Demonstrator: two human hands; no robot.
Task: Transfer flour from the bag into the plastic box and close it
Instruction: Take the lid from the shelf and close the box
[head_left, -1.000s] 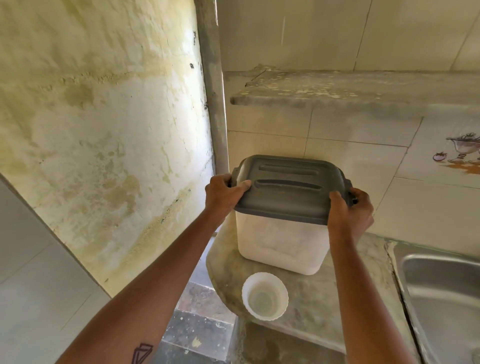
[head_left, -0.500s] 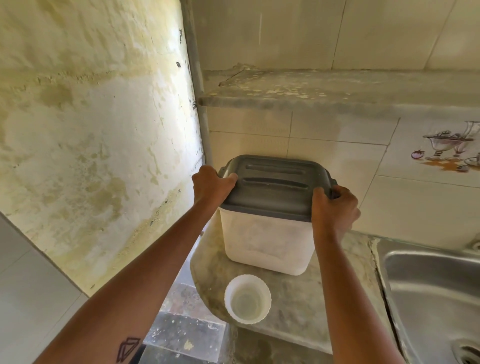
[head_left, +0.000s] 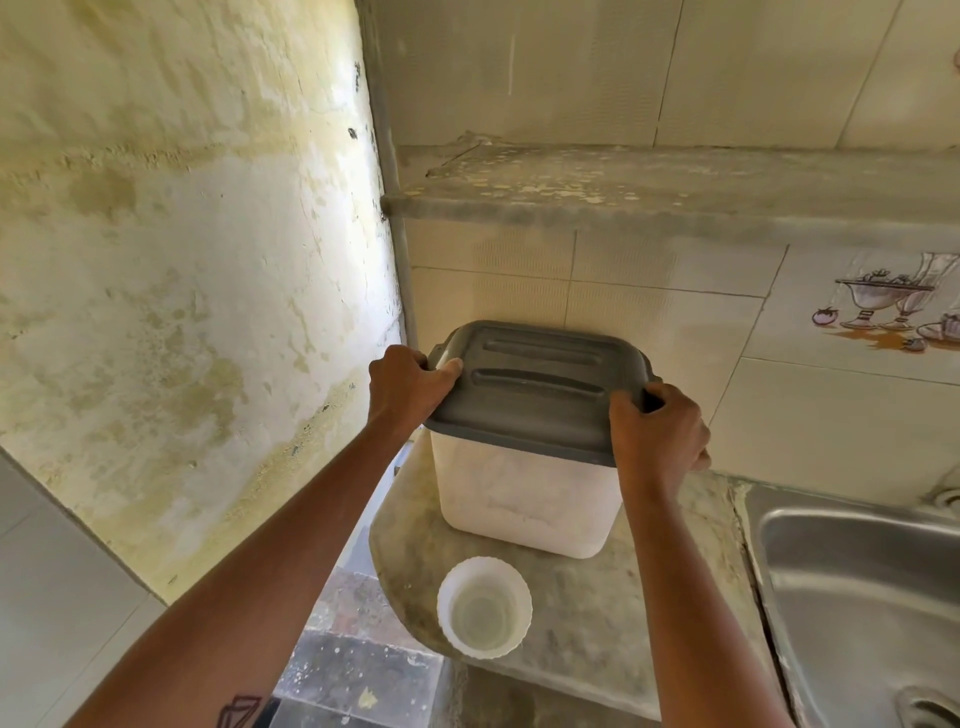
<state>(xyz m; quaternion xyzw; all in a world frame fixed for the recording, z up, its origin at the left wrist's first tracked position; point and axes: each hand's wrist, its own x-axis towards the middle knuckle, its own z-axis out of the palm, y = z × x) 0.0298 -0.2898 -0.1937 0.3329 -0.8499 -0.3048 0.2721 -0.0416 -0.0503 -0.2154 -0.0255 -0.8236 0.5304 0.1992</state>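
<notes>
The plastic box (head_left: 524, 499) sits on the counter (head_left: 597, 613) up against the tiled wall, milky white and squarish with rounded corners, and its dark grey lid (head_left: 540, 389) is on top. The lid's got two long moulded ridges across it.

Left hand (head_left: 408, 387) grips the lid's left end, thumb laid flat on top near the edge and fingers (head_left: 415, 358) curled over the corner. Right hand (head_left: 657, 434) clamps the right end the same way, fingers curled down around the rim. You can't see the fingertips on either side, they're tucked behind the lid. Can't tell if the lid is fully snapped down, and the box walls are too cloudy to say how full it is.

Just in front of the box, near the counter's rounded edge, there's a small white cup (head_left: 484, 608) with a scalloped rim. The counter looks like worn, stained stone. A steel sink (head_left: 857, 582) is off to the right, cut off by the frame, and a rough concrete shelf (head_left: 649, 192) runs above.
</notes>
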